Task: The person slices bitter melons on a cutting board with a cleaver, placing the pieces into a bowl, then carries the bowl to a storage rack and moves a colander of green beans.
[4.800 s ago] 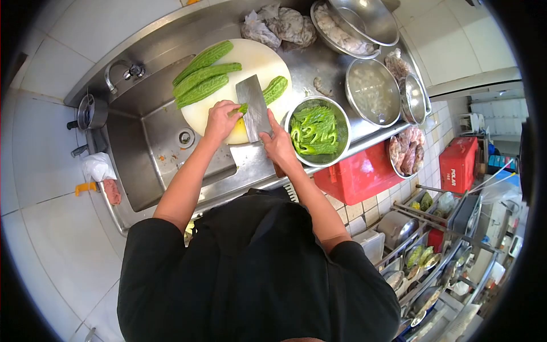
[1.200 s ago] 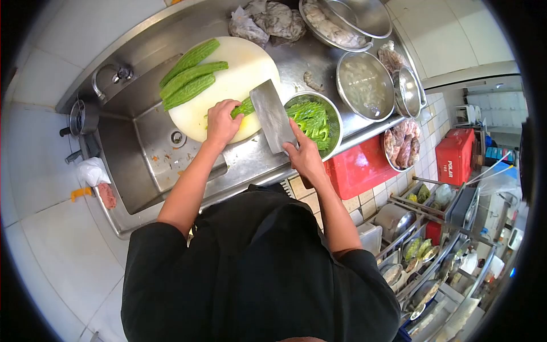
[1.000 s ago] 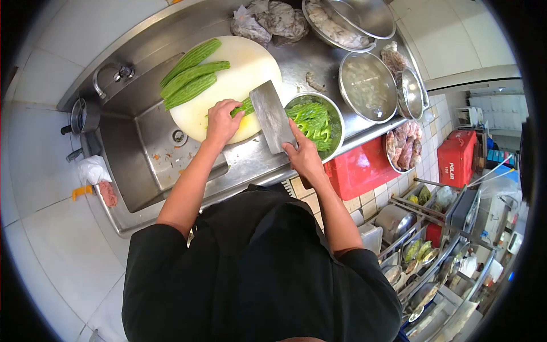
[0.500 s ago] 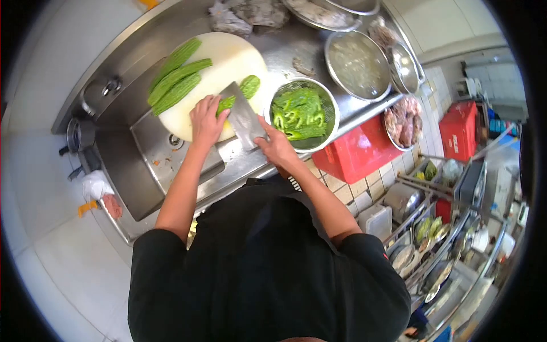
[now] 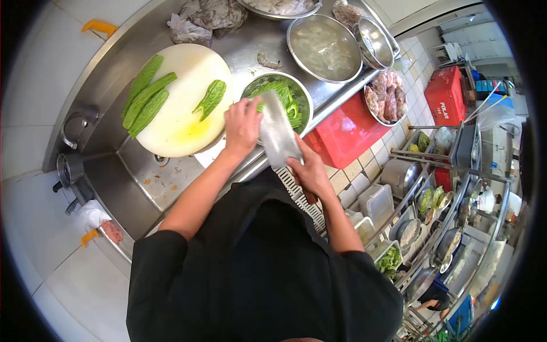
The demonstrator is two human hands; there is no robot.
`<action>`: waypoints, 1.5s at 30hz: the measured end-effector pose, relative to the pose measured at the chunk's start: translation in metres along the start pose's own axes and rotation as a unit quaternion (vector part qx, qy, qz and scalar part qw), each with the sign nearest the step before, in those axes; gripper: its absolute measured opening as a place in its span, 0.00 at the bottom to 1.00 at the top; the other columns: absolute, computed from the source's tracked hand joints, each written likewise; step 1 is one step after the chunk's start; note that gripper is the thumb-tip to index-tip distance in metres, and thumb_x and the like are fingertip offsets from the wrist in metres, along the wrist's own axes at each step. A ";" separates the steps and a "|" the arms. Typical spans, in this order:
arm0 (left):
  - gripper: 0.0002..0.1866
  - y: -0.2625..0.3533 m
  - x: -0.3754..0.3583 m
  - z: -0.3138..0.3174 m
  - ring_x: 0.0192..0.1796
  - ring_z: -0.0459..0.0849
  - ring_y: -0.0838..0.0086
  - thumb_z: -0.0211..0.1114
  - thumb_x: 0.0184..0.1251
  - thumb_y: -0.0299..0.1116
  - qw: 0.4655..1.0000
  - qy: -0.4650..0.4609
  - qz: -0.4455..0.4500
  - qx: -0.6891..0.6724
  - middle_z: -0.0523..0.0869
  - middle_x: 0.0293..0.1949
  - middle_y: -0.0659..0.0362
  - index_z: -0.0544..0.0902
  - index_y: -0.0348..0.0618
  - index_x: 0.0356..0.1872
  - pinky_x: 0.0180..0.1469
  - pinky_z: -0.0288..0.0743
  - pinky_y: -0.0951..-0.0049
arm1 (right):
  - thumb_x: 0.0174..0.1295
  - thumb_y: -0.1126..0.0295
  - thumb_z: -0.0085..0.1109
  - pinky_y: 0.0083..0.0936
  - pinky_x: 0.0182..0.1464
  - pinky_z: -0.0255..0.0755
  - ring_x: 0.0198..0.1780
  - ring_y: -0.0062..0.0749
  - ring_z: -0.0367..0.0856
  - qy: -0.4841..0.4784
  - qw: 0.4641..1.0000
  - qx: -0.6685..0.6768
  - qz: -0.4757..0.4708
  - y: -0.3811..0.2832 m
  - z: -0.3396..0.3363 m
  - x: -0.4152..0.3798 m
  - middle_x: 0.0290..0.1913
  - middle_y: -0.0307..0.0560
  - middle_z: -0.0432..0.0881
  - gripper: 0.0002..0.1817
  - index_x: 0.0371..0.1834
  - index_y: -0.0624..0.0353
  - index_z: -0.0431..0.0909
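Note:
My right hand is wrapped round the handle of a broad-bladed cleaver, its blade tilted over the near rim of a metal colander. Sliced green bitter melon lies in that colander. Against the blade's left side, my left hand has its fingers closed on a few green slices, mostly hidden. A round white cutting board bridges the sink. Several long bitter melon pieces rest at its left, and one shorter cut piece lies alone near its right side.
Beyond the colander stands a metal bowl of cloudy water. A bowl of raw meat sits by a red cooler below the counter edge. Plastic bags lie behind the board. Shelves with pots are at right.
Both hands and the cleaver have moved right, from the cutting board to over the colander. Slices have left the board, while the shorter cut piece stays there. The view has shifted.

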State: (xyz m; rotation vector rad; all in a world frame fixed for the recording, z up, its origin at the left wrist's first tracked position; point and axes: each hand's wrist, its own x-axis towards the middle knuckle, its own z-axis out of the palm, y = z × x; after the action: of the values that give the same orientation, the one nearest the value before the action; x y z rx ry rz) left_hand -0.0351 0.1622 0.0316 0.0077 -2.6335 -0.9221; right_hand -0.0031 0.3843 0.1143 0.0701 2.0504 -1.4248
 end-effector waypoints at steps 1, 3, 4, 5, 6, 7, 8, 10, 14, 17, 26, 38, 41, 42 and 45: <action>0.24 0.006 0.002 0.017 0.59 0.76 0.52 0.65 0.74 0.37 0.999 -0.026 0.019 -0.008 0.79 0.56 0.47 0.79 0.42 0.68 0.63 0.67 0.51 | 0.72 0.75 0.63 0.24 0.21 0.70 0.20 0.19 0.73 0.048 0.998 0.025 0.035 0.003 -0.008 -0.007 0.26 0.37 0.76 0.40 0.86 0.53 0.58; 0.23 0.009 0.000 0.053 0.60 0.76 0.52 0.65 0.73 0.37 0.995 -0.079 0.057 -0.021 0.79 0.56 0.48 0.80 0.41 0.67 0.63 0.67 0.52 | 0.72 0.76 0.62 0.23 0.20 0.68 0.19 0.19 0.72 0.113 0.993 0.022 0.018 0.020 -0.029 -0.013 0.24 0.37 0.75 0.40 0.86 0.54 0.57; 0.24 0.009 -0.004 0.062 0.60 0.76 0.52 0.66 0.73 0.38 0.993 -0.092 0.074 -0.001 0.79 0.57 0.48 0.80 0.42 0.66 0.64 0.67 0.52 | 0.72 0.76 0.61 0.23 0.20 0.68 0.18 0.19 0.72 0.134 0.990 0.026 0.026 0.029 -0.037 -0.017 0.24 0.37 0.76 0.40 0.87 0.54 0.56; 0.24 0.009 -0.008 0.069 0.60 0.76 0.52 0.66 0.72 0.39 0.990 -0.103 0.091 0.020 0.79 0.57 0.48 0.81 0.42 0.66 0.64 0.67 0.52 | 0.73 0.77 0.60 0.22 0.19 0.68 0.17 0.19 0.72 0.154 0.987 0.029 0.033 0.036 -0.045 -0.019 0.23 0.37 0.76 0.41 0.87 0.54 0.55; 0.24 0.014 -0.005 0.067 0.60 0.76 0.52 0.67 0.72 0.40 0.987 -0.114 0.107 0.042 0.78 0.57 0.48 0.81 0.42 0.65 0.64 0.67 0.52 | 0.73 0.77 0.60 0.22 0.18 0.67 0.16 0.19 0.71 0.172 0.984 0.032 0.039 0.040 -0.052 -0.021 0.22 0.36 0.76 0.41 0.87 0.54 0.54; 0.24 0.014 0.000 0.063 0.60 0.76 0.52 0.67 0.71 0.41 0.989 -0.089 0.115 0.017 0.78 0.57 0.48 0.81 0.42 0.65 0.65 0.67 0.51 | 0.73 0.77 0.59 0.22 0.18 0.67 0.16 0.19 0.71 0.175 0.983 0.048 0.029 0.043 -0.058 -0.023 0.23 0.37 0.76 0.41 0.87 0.54 0.53; 0.25 0.009 0.002 0.055 0.60 0.76 0.52 0.68 0.70 0.42 0.990 -0.066 0.122 -0.008 0.78 0.58 0.48 0.81 0.43 0.65 0.65 0.66 0.51 | 0.73 0.77 0.59 0.21 0.18 0.67 0.16 0.19 0.71 0.177 0.982 0.067 0.022 0.048 -0.062 -0.026 0.23 0.37 0.76 0.41 0.87 0.55 0.53; 0.27 -0.006 0.012 0.028 0.61 0.76 0.51 0.70 0.67 0.45 0.992 -0.021 0.115 -0.039 0.79 0.58 0.47 0.81 0.43 0.65 0.66 0.66 0.49 | 0.74 0.78 0.58 0.20 0.19 0.67 0.16 0.19 0.70 0.181 0.980 0.079 0.011 0.048 -0.062 -0.028 0.23 0.37 0.76 0.40 0.87 0.55 0.53; 0.31 -0.058 0.018 -0.032 0.62 0.77 0.50 0.76 0.60 0.34 0.988 0.079 -0.065 0.119 0.81 0.59 0.49 0.80 0.42 0.65 0.66 0.68 0.49 | 0.73 0.79 0.58 0.20 0.20 0.69 0.18 0.18 0.71 0.167 0.983 0.073 -0.006 0.032 -0.041 -0.016 0.25 0.37 0.76 0.40 0.87 0.55 0.55; 0.30 -0.118 -0.007 -0.047 0.62 0.78 0.52 0.76 0.61 0.33 0.994 0.010 -0.107 0.032 0.83 0.59 0.50 0.79 0.41 0.66 0.66 0.68 0.51 | 0.72 0.80 0.60 0.20 0.22 0.69 0.20 0.17 0.70 0.096 0.993 0.061 -0.035 0.025 -0.017 0.001 0.27 0.36 0.76 0.41 0.87 0.52 0.55; 0.25 -0.147 -0.051 -0.085 0.61 0.82 0.52 0.78 0.59 0.34 0.989 0.061 -0.136 -0.017 0.87 0.57 0.49 0.85 0.37 0.58 0.65 0.73 0.54 | 0.67 0.69 0.66 0.46 0.47 0.79 0.31 0.63 0.83 -0.065 0.982 -0.155 -0.089 -0.024 0.071 0.045 0.34 0.72 0.85 0.41 0.84 0.40 0.62; 0.15 -0.134 -0.037 -0.095 0.49 0.89 0.53 0.77 0.59 0.29 0.985 0.066 -0.159 -0.009 0.91 0.47 0.47 0.90 0.33 0.46 0.57 0.82 0.61 | 0.69 0.69 0.64 0.44 0.62 0.75 0.54 0.62 0.83 -0.062 0.960 -0.241 -0.130 -0.054 0.091 0.073 0.60 0.74 0.83 0.40 0.84 0.41 0.62; 0.15 -0.134 -0.037 -0.095 0.49 0.90 0.54 0.77 0.58 0.29 0.984 0.066 -0.163 -0.011 0.91 0.47 0.48 0.90 0.34 0.46 0.57 0.82 0.61 | 0.69 0.69 0.64 0.49 0.64 0.75 0.61 0.69 0.81 -0.051 0.951 -0.241 -0.187 -0.042 0.092 0.083 0.57 0.75 0.84 0.40 0.85 0.41 0.61; 0.15 -0.135 -0.037 -0.094 0.49 0.89 0.54 0.77 0.58 0.29 0.984 0.067 -0.167 -0.015 0.91 0.47 0.48 0.91 0.35 0.45 0.57 0.82 0.61 | 0.69 0.69 0.64 0.49 0.63 0.75 0.60 0.68 0.82 -0.046 0.944 -0.248 -0.214 -0.044 0.093 0.086 0.56 0.75 0.84 0.40 0.85 0.41 0.61; 0.15 -0.138 -0.040 -0.091 0.52 0.88 0.57 0.77 0.59 0.33 0.981 0.065 -0.181 -0.022 0.92 0.48 0.52 0.91 0.39 0.46 0.61 0.73 0.60 | 0.68 0.70 0.64 0.51 0.58 0.77 0.53 0.69 0.85 -0.055 0.950 -0.253 -0.175 -0.051 0.103 0.092 0.49 0.74 0.86 0.40 0.84 0.42 0.61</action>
State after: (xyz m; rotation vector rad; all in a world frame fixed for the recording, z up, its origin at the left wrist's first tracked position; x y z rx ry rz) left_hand 0.0168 0.0028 0.0014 0.5337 -2.5325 -1.0520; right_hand -0.0486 0.2468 0.0866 -0.6001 2.3458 -1.0157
